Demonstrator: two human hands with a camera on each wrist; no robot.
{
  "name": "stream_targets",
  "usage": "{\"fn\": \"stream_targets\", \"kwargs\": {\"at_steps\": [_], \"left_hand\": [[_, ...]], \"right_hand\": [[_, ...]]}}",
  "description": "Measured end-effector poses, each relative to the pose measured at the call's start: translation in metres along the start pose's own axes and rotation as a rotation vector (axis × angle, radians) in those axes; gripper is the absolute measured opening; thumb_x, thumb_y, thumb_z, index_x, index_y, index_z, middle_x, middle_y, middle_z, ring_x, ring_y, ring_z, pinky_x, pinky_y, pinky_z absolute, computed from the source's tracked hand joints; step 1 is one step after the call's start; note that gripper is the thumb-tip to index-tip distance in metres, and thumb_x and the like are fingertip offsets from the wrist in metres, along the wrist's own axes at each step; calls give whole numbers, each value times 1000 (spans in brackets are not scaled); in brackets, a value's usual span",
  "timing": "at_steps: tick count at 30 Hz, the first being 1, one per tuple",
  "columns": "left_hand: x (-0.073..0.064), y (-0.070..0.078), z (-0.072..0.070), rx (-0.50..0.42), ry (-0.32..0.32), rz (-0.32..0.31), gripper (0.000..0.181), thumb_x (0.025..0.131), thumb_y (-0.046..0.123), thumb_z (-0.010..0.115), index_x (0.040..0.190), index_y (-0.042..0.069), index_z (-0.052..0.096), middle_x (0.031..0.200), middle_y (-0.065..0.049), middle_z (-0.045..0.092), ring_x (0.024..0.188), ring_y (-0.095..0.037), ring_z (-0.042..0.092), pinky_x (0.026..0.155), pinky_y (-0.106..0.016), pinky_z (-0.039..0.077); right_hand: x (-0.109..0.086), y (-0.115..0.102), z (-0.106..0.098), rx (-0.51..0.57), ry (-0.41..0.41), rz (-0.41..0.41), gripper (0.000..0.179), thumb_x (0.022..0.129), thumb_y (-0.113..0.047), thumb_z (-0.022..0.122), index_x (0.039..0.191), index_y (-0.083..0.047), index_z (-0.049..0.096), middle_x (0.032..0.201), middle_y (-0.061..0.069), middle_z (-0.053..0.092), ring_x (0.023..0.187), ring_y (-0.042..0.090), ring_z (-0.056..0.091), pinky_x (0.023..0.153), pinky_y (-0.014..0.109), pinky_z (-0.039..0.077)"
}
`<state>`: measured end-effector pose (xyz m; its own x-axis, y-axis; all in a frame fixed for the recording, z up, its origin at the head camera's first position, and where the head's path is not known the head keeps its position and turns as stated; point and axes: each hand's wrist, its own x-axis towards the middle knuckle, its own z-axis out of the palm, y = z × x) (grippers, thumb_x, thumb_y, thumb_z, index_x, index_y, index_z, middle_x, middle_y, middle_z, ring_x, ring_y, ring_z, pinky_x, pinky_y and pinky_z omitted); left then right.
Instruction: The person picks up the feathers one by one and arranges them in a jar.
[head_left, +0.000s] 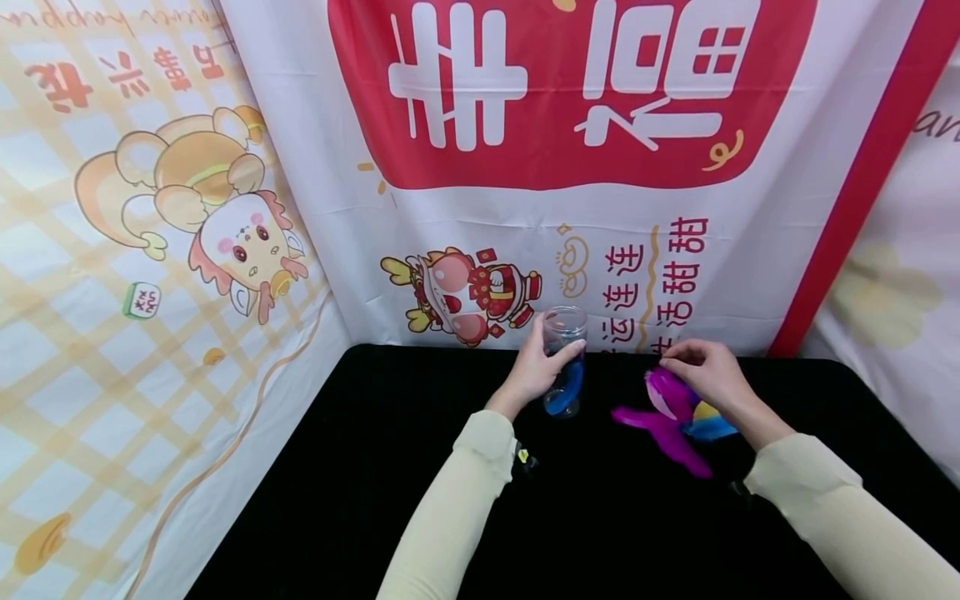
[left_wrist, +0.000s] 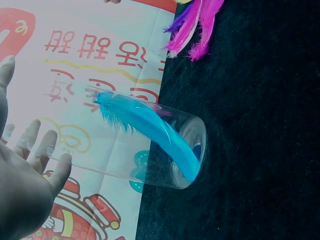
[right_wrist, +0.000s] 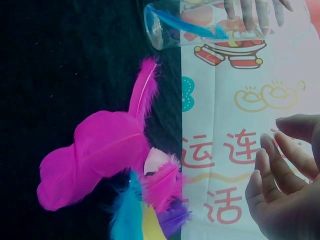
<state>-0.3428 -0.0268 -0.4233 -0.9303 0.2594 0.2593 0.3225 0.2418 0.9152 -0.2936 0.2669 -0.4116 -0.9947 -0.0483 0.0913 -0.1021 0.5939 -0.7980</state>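
Observation:
Upright on the black table stands a clear glass (head_left: pixel 567 322), with a blue feather (left_wrist: pixel 155 132) leaning inside it. My left hand (head_left: pixel 531 367) grips the upper part of this glass, the thumb across its near side. To the right lies a loose pile of feathers (right_wrist: pixel 105 145), mostly magenta, with a pale pink feather (right_wrist: pixel 156 158), a blue feather (right_wrist: pixel 127 215), a yellow feather (right_wrist: pixel 152 227) and a purple feather (right_wrist: pixel 173 216). Just above the pile hovers my right hand (head_left: pixel 708 372), fingers loosely bent, with nothing visible between thumb and fingertips in the right wrist view.
The black table (head_left: pixel 420 500) carries the glass and the feathers. A printed white and red cloth (head_left: pixel 337 250) hangs right behind its back edge, close to both hands. A yellow-checked cloth (head_left: pixel 112 333) hangs at the left.

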Motion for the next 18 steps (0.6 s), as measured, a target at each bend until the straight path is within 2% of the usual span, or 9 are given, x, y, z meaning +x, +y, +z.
{"fn": "stream_targets", "kwargs": {"at_steps": [3, 7, 13, 18], "left_hand": [[0, 0, 0, 3, -3, -2, 74, 96, 47, 70, 155, 21, 32, 150, -15, 50, 136, -28, 48, 114, -54, 38], [-2, -1, 0, 12, -5, -11, 74, 96, 48, 70, 155, 22, 32, 148, -11, 52, 135, -26, 49, 114, -51, 39], [-1, 1, 0, 7, 2, -14, 75, 95, 49, 70, 154, 23, 32, 147, -11, 51, 135, -28, 49, 114, -56, 37], [-1, 1, 1, 5, 9, -17, 75, 95, 50, 71, 154, 23, 33, 146, -9, 52, 136, -28, 48, 115, -56, 37]], "right_hand": [[-1, 4, -1, -11, 0, 6, 35, 102, -31, 64, 120, -2, 68, 121, 17, 68, 105, 24, 60, 81, 29, 49], [-2, 8, 0, -21, 12, 10, 34, 102, -31, 65, 119, -2, 69, 119, 16, 69, 101, 20, 59, 80, 29, 48], [-2, 14, 0, -34, 35, 3, 34, 101, -32, 66, 117, -2, 71, 116, 16, 70, 96, 16, 59, 77, 29, 48], [-2, 20, 1, -50, 32, 2, 31, 101, -29, 67, 116, -2, 71, 115, 16, 70, 98, 19, 60, 77, 29, 49]]}}
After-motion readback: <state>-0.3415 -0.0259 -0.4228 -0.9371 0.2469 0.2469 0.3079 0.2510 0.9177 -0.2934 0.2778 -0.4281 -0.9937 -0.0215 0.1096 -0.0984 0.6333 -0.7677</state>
